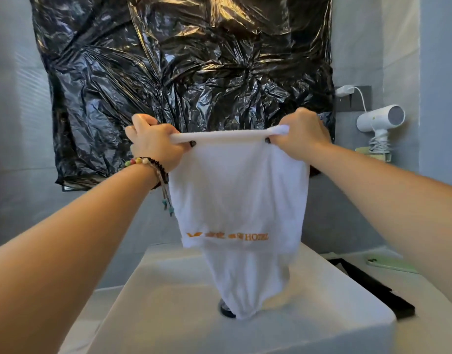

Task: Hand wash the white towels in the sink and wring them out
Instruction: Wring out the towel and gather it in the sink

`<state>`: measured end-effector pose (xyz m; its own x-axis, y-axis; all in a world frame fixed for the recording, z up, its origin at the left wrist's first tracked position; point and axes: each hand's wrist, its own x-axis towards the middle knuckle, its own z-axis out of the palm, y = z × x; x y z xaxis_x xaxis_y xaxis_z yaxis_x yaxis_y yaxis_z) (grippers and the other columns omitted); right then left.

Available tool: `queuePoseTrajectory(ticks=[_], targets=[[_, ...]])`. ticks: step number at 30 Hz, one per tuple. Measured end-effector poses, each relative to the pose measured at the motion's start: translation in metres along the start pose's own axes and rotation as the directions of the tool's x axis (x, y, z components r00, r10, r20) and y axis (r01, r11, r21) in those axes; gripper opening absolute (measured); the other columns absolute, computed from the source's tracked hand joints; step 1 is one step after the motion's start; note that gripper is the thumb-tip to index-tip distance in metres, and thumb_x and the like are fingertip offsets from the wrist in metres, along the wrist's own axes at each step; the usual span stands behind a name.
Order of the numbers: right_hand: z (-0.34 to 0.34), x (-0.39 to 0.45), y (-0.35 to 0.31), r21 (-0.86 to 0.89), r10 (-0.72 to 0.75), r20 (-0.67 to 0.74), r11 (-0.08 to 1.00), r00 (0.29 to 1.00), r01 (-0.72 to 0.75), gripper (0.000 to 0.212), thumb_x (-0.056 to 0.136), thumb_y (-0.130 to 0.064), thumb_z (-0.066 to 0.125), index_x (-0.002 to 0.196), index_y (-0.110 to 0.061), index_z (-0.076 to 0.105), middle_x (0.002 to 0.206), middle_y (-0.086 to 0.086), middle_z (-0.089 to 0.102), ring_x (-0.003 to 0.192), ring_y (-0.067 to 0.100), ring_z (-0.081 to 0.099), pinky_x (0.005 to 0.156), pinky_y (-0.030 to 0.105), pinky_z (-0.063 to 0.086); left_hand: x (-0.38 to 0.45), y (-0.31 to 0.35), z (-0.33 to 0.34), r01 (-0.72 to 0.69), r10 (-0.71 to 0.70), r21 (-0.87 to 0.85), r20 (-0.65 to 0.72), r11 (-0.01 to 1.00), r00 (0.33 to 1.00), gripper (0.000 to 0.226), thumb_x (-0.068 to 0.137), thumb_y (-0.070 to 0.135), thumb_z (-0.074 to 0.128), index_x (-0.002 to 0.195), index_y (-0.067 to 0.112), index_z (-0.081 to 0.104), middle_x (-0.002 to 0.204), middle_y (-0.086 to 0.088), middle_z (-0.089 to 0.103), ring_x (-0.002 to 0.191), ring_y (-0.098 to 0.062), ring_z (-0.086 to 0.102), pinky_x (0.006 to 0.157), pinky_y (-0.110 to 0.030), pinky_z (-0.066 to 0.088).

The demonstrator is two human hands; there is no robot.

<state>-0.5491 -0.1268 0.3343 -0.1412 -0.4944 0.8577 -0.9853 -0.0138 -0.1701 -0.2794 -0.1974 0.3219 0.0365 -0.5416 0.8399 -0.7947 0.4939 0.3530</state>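
White sink [309, 335], both hands [153, 141] gripping towel [237, 190]

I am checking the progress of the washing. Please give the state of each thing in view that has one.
White hotel towel: held up by its top edge, hanging, lower end in the basin.
Left hand: grips the top left corner.
Right hand: grips the top right corner.
Sink: no standing water visible, drain partly covered by the towel.
Hair dryer: resting in its wall holder.
Charger: plugged into the socket.

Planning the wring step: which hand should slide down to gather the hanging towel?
Probably right: it grips the towel corner like the left, but its wrist is bare, no bracelets to snag.
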Motion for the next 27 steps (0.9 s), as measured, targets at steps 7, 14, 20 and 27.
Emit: queuePoseTrajectory(ticks=[7, 14, 20, 27], targets=[[0.026, -0.029, 0.021, 0.042, -0.031, 0.361, 0.999, 0.932, 0.017, 0.041, 0.084, -0.034, 0.069, 0.053, -0.021, 0.045, 0.074, 0.006, 0.039, 0.074, 0.023, 0.039, 0.053, 0.028, 0.03, -0.039, -0.036, 0.022, 0.064, 0.025, -0.206, 0.4, 0.976, 0.916, 0.022, 0.088, 0.026, 0.073, 0.079, 0.016, 0.055, 0.075, 0.0, 0.057, 0.064, -0.013, 0.054, 0.044, -0.015, 0.04], [0.098, -0.099, 0.052, 0.13, -0.001, 0.636, 0.986, 0.771, -0.106, 0.039, 0.084, -0.034, 0.072, 0.058, -0.015, 0.051, 0.062, 0.0, 0.049, 0.061, 0.018, 0.044, 0.054, 0.032, 0.03, -0.092, -0.092, 0.075, -0.024, 0.066, -0.079, 0.59, 0.997, 0.805, 0.025, 0.074, 0.036, 0.085, 0.07, 0.022, 0.065, 0.066, 0.0, 0.061, 0.068, -0.02, 0.059, 0.058, -0.028, 0.042], [0.134, -0.105, 0.048, -0.046, -0.109, 0.335, 0.99, 0.936, 0.132, 0.018, 0.091, -0.032, 0.06, 0.093, -0.015, 0.065, 0.095, 0.0, 0.058, 0.087, 0.029, 0.057, 0.066, 0.034, 0.04, -0.1, -0.096, 0.103, -0.265, 0.194, 0.104, 0.441, 0.959, 0.876, 0.021, 0.089, 0.037, 0.07, 0.086, 0.021, 0.056, 0.078, 0.002, 0.058, 0.079, -0.026, 0.059, 0.057, -0.029, 0.037], [0.112, -0.191, 0.064, 0.091, -0.231, 0.91, 0.921, 0.343, 0.378, 0.033, 0.078, -0.057, 0.067, 0.086, -0.026, 0.06, 0.089, -0.013, 0.056, 0.089, 0.012, 0.054, 0.073, 0.033, 0.048, -0.166, -0.099, 0.08, -0.507, -0.056, 0.172, 0.97, 0.844, 0.236, 0.047, 0.071, 0.074, 0.068, 0.088, 0.03, 0.062, 0.088, 0.014, 0.059, 0.081, -0.009, 0.053, 0.071, -0.026, 0.045]])
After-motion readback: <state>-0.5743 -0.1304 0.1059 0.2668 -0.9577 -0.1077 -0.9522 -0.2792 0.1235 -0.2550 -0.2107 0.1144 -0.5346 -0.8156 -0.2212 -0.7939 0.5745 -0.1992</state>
